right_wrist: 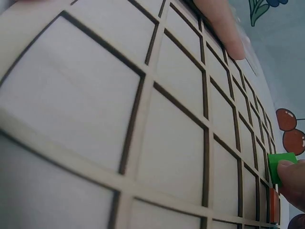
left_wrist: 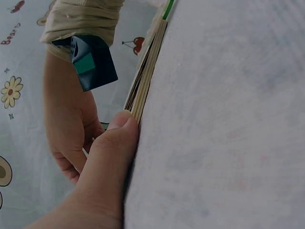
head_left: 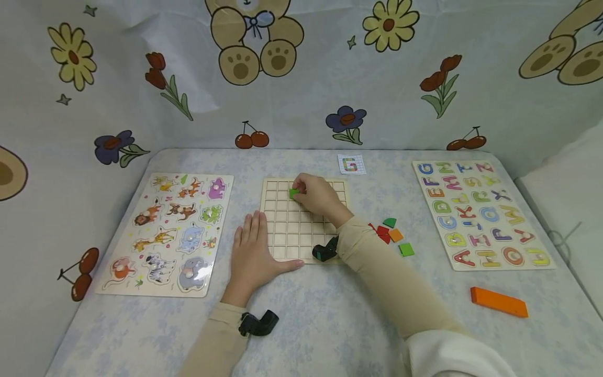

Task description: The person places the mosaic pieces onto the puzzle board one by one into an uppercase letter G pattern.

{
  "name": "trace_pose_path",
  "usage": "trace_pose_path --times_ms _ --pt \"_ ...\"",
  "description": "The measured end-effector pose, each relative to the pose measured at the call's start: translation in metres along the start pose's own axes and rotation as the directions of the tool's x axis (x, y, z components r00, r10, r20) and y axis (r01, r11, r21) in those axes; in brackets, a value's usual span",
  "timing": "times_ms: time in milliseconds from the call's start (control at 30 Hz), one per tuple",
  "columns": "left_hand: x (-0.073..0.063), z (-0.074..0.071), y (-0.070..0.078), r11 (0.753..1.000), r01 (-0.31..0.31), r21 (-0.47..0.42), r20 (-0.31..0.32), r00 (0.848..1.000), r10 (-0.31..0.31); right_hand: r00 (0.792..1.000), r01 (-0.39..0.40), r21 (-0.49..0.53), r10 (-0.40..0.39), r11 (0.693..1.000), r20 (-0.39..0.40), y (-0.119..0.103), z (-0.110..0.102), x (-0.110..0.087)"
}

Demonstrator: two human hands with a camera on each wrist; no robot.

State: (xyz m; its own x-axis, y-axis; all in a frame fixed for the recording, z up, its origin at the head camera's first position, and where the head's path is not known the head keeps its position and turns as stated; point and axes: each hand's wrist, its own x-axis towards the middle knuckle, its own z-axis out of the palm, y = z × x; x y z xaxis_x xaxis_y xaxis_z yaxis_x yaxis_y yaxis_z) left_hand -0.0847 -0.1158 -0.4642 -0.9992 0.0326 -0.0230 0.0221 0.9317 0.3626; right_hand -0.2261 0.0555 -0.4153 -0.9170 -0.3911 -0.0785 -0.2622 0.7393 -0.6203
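Note:
My right hand point(head_left: 321, 198) pinches a small green square tile point(head_left: 293, 193) over the far left part of a wooden grid board point(head_left: 293, 226). Up close in the right wrist view, the green tile point(right_wrist: 282, 166) is under a fingertip, and an orange-red piece point(right_wrist: 273, 205) sits by it at the grid's far end. My left hand point(head_left: 254, 242) rests at the board's near left corner, fingers straight along the left side and thumb spread along the near edge. That thumb point(left_wrist: 112, 152) lies against the board's layered edge point(left_wrist: 147, 71) in the left wrist view.
Loose red point(head_left: 383, 234), green point(head_left: 406, 249) and orange point(head_left: 395, 235) pieces lie right of the board. Behind it is a card point(head_left: 351, 164) showing a coloured G. An animal puzzle point(head_left: 176, 235) stands left, a letter puzzle point(head_left: 480, 214) right, and an orange block point(head_left: 499, 302) front right.

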Motion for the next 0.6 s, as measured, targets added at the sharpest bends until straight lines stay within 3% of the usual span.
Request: trace_pose_path --times_ms 333,600 --pt "-0.001 0.001 -0.001 1.0 0.0 0.002 0.008 1.0 0.0 1.0 -0.005 -0.132 0.007 0.991 0.015 0.0 0.006 0.001" --pt "0.0 0.001 0.0 1.0 -0.001 -0.009 0.002 1.0 0.001 0.998 0.044 -0.174 -0.035 0.984 0.058 0.001 -0.009 -0.02"
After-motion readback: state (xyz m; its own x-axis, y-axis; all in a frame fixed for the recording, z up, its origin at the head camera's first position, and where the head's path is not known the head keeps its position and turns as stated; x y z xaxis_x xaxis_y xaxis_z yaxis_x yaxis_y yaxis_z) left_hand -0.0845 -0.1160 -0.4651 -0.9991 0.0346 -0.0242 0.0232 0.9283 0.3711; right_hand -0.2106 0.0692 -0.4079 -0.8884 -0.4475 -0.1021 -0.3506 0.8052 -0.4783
